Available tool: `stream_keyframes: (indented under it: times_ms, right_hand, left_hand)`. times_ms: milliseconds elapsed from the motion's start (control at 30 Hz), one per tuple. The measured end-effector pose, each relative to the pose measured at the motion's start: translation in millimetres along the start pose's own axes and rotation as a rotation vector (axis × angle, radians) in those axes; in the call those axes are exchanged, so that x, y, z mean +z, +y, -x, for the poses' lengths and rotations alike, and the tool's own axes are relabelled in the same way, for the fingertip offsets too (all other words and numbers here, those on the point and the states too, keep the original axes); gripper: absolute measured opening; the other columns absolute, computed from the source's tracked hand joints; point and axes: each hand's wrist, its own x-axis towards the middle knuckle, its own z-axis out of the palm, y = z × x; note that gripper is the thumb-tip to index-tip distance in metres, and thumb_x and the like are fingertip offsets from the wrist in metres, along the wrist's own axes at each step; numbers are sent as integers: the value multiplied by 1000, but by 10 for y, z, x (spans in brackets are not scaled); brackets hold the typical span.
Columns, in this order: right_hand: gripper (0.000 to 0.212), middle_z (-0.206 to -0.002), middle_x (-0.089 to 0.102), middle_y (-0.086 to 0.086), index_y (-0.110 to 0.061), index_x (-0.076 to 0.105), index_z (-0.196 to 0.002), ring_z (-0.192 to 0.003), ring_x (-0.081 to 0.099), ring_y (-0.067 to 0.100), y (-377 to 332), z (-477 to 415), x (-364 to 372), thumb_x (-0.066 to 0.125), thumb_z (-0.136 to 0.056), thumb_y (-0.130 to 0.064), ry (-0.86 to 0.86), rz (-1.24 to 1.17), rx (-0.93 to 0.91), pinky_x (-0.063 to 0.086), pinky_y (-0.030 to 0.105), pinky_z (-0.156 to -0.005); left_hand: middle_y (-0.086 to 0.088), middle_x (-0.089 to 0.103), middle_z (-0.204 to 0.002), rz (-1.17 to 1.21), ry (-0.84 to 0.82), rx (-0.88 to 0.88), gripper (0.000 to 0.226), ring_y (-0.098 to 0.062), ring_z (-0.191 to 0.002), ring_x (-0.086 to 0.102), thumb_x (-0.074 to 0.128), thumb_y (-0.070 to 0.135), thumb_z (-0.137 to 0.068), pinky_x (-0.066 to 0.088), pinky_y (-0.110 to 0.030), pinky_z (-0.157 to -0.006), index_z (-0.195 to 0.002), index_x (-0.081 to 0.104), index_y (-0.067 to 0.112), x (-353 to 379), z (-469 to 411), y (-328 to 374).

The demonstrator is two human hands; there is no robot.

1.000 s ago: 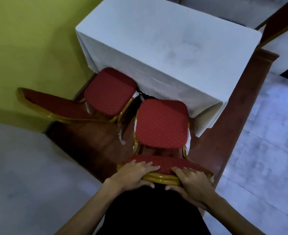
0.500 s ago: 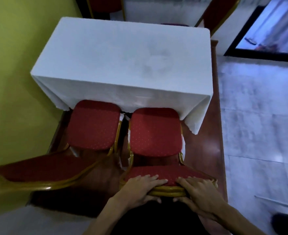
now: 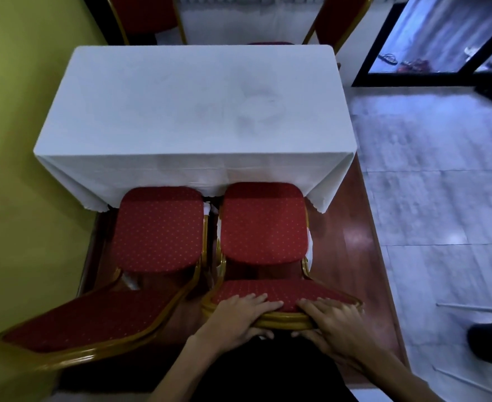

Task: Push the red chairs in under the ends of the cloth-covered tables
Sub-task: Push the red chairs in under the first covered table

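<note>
Two red chairs with gold frames stand side by side at the near end of a white cloth-covered table. The right chair has its seat front just under the hanging cloth. My left hand and my right hand both grip the top of its backrest, fingers over the red padding. The left chair sits beside it, its seat front also at the cloth edge. Its backrest slants toward the lower left, untouched.
A yellow-green wall runs along the left. Table and chairs stand on a dark wooden platform, with grey tiled floor to the right. Two more red chairs stand beyond the table's far end. A glass door is at top right.
The right chair has slid forward so its seat front sits under the cloth, now level with the left chair. My view has swung to face the table end squarely.
</note>
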Motion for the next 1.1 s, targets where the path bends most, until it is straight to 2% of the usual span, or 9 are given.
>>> stream_keyframes:
  times_ms: [100, 267, 433, 567, 700, 867, 1100]
  right_hand:
    - [53, -93, 74, -8, -20, 71, -105, -73, 71, 16, 9, 7, 9, 52, -85, -65, 5, -7, 14, 52, 25, -54]
    - [52, -90, 73, -10, -23, 71, -107, -74, 71, 15, 128, -131, -109, 57, -81, -65, -23, 4, 46, 51, 25, -57]
    - [51, -89, 73, -14, -27, 69, -108, -74, 70, 11, 270, -345, -281, 50, -82, -66, -16, 25, 64, 48, 22, -57]
    - [51, -92, 74, -9, -22, 68, -109, -75, 70, 17, 311, -315, -205, 50, -84, -63, -59, -48, 49, 53, 28, -61]
    - [51, -97, 74, -5, -17, 70, -107, -77, 71, 22, 304, -199, -89, 50, -86, -60, -86, -80, 20, 57, 32, -61]
    - [55, -104, 76, -3, -21, 75, -105, -82, 74, 23, 212, 43, 63, 47, -84, -62, -124, 34, -19, 60, 31, -67]
    - [59, -104, 76, -2, -21, 77, -106, -81, 75, 24, 107, 250, 181, 42, -85, -64, -180, 60, -32, 61, 33, -67]
  left_hand:
    - [2, 31, -158, 9, 16, -3, 66, -22, -141, 34, 43, 66, -90, 36, -44, -109, -148, 13, 52, -14, -7, 9]
    - [5, 37, -155, 49, 93, -8, 67, -18, -139, 38, 42, 70, -87, 37, -40, -109, -147, 17, 54, -123, -89, 23]
    - [9, 45, -149, 57, 160, -23, 75, -12, -132, 46, 27, 86, -75, 43, -37, -104, -144, 19, 57, -299, -243, 6]
    - [9, 44, -150, 58, 137, -57, 70, -13, -133, 45, 38, 78, -81, 42, -38, -106, -145, 22, 55, -261, -284, 30]
    - [5, 35, -156, 44, 87, -73, 66, -17, -142, 34, 46, 66, -89, 33, -40, -112, -147, 20, 52, -98, -275, 58]
    - [2, 27, -159, 4, -1, -84, 65, -19, -146, 23, 46, 53, -96, 23, -43, -117, -150, 12, 49, 183, -216, 91]
    - [2, 25, -160, 18, -21, -92, 64, -21, -147, 20, 43, 51, -97, 17, -45, -118, -150, 7, 51, 478, -123, 129]
